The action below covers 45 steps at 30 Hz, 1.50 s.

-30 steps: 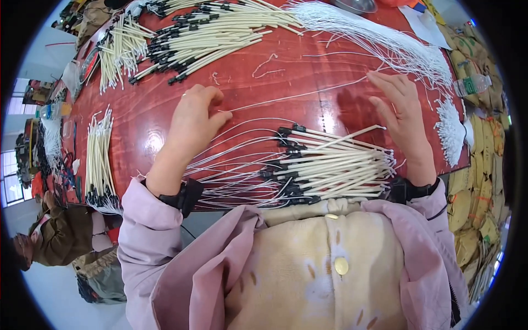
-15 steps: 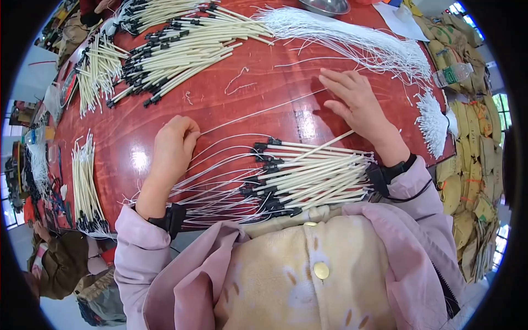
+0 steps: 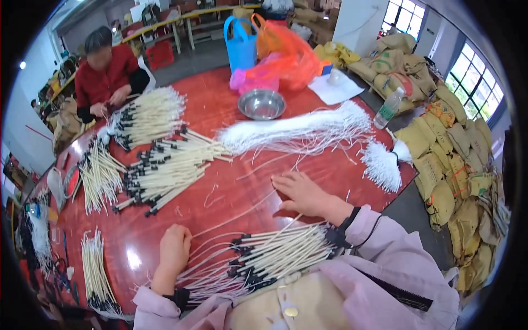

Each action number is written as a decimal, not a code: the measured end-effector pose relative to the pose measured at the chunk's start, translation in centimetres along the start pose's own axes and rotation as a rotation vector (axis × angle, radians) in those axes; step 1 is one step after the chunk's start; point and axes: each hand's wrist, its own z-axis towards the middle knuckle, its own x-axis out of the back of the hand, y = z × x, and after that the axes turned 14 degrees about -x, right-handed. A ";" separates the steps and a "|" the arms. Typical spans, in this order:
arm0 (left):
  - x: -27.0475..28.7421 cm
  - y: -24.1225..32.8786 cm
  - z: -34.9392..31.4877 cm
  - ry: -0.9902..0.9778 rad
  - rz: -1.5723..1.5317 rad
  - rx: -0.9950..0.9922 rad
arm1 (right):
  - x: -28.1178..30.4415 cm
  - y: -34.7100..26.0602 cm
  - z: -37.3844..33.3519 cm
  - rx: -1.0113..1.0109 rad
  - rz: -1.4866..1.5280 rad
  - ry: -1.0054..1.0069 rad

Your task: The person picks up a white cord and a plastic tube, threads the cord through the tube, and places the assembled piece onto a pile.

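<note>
My left hand [image 3: 175,250] is closed, thumb and fingers pinching one end of a thin white cord [image 3: 234,212] stretched over the red table [image 3: 159,231]. At the cord's other end, my right hand [image 3: 305,195] hovers low with fingers outstretched and thumb apart; its fingertips are at the cord. Beneath my right hand and wrist lies a bundle of cream rods [image 3: 291,245] with black end pieces and white cords trailing left toward my left forearm. One rod slants up from this bundle toward my right palm; its upper end is hidden.
More black-ended rods [image 3: 170,168] are heaped beyond my left hand, with a smaller bundle [image 3: 99,267] at the left. White cords [image 3: 302,132], a metal bowl [image 3: 262,104], a plastic bottle [image 3: 389,109] and bags [image 3: 289,52] lie farther back. A person in red [image 3: 107,77] works across the table.
The view has tipped up and turned, bringing the far table, the bags and the person in red into sight. My hands keep nearly the same pose around the cord.
</note>
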 end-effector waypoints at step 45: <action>-2.2 -1.8 2.1 -0.112 -0.164 0.371 | 2.6 -1.2 -1.5 0.071 0.044 -0.244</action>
